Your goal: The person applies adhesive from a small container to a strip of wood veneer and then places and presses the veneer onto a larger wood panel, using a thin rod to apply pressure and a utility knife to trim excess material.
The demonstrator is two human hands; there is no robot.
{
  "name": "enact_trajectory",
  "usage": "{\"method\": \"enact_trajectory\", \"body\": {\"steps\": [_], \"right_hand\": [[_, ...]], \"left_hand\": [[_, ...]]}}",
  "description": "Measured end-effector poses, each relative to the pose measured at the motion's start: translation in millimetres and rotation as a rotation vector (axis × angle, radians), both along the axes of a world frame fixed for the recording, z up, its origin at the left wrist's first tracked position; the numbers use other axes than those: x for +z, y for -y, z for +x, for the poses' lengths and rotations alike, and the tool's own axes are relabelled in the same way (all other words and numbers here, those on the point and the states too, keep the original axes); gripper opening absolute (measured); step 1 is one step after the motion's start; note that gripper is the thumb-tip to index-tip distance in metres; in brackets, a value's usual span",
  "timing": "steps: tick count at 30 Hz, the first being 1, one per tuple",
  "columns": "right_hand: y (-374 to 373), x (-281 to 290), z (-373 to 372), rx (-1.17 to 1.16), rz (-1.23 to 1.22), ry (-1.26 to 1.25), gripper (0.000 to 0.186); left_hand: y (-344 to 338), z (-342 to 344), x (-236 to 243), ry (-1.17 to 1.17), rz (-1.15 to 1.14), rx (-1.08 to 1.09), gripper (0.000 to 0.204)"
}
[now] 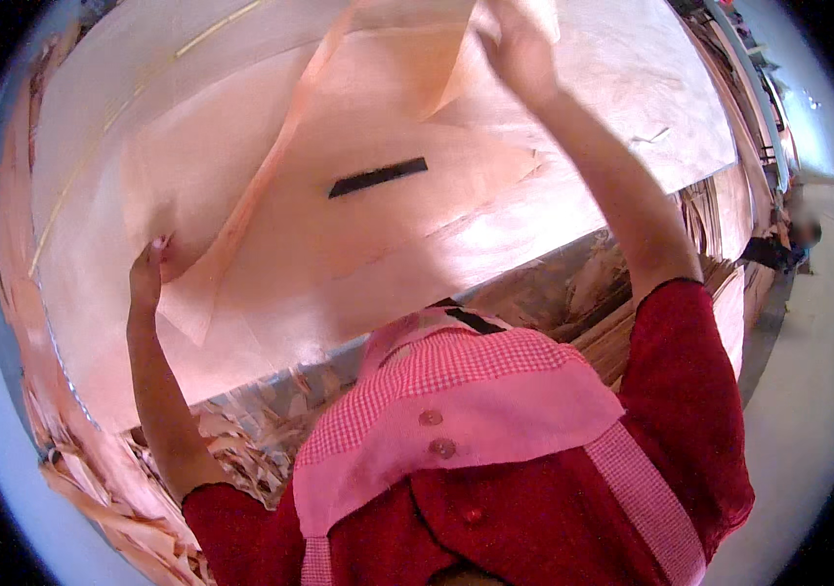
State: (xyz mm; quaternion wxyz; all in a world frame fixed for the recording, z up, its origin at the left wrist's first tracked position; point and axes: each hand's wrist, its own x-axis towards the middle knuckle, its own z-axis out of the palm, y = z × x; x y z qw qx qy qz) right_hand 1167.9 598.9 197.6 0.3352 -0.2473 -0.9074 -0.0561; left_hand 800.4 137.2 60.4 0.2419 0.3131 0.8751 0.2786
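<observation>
A thin, pale orange wood veneer sheet [280,146] lies across the broad light board or stack top [75,322] in front of me, its long edge lifted and curled. At the left, my left hand [148,273] is closed with thumb and fingers pinching near that sheet's lower left end. My right hand [522,57] reaches to the far edge of the view, beside a raised veneer flap [451,73]. It is blurred and its fingertips are partly cut off, so its grip is unclear. Between my hands a short black strip [378,177] lies flat on the surface.
Torn veneer scraps [241,444] heap below the near edge, with stacked sheets [607,342] at the near right. More ragged veneer [21,234] lines the left side. A thin yellowish strip [217,29] lies at the far left. Another person [783,249] is in the distance at right.
</observation>
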Motion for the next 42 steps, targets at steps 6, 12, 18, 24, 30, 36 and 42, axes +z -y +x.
{"method": "enact_trajectory", "body": {"steps": [6, 12, 18, 24, 30, 36, 42], "right_hand": [[-15.0, -111.0, 36.4, 0.176, -0.631, 0.225, 0.032], [-42.7, -120.1, 22.3, 0.457, -0.341, -0.071, 0.028], [-111.1, -105.0, 225.1, -0.248, -0.638, 0.009, 0.026], [-201.8, -121.9, 350.9, -0.570, -0.290, 0.855, 0.020], [-188.7, -144.4, 392.1, -0.189, -0.298, 0.406, 0.016], [-155.7, -120.6, 442.4, -0.106, -0.283, 0.078, 0.023], [-28.2, -82.6, 383.9, -0.300, -1.511, 0.043, 0.012]], "left_hand": [[-17.8, 15.3, 29.8, 0.154, -0.041, 0.093, 0.045], [-145.7, 162.5, 90.1, -0.244, 0.232, -0.195, 0.031], [-336.8, 376.8, 46.9, -0.108, 0.344, -0.833, 0.033], [-526.5, 499.0, 17.3, -0.565, 0.140, -1.011, 0.052], [-540.8, 501.5, -34.8, -0.693, 0.167, -0.917, 0.053], [-528.8, 484.2, 10.3, 0.317, 0.497, -0.594, 0.035], [-390.2, 415.8, 20.8, -0.431, 0.230, -0.598, 0.022]]}}
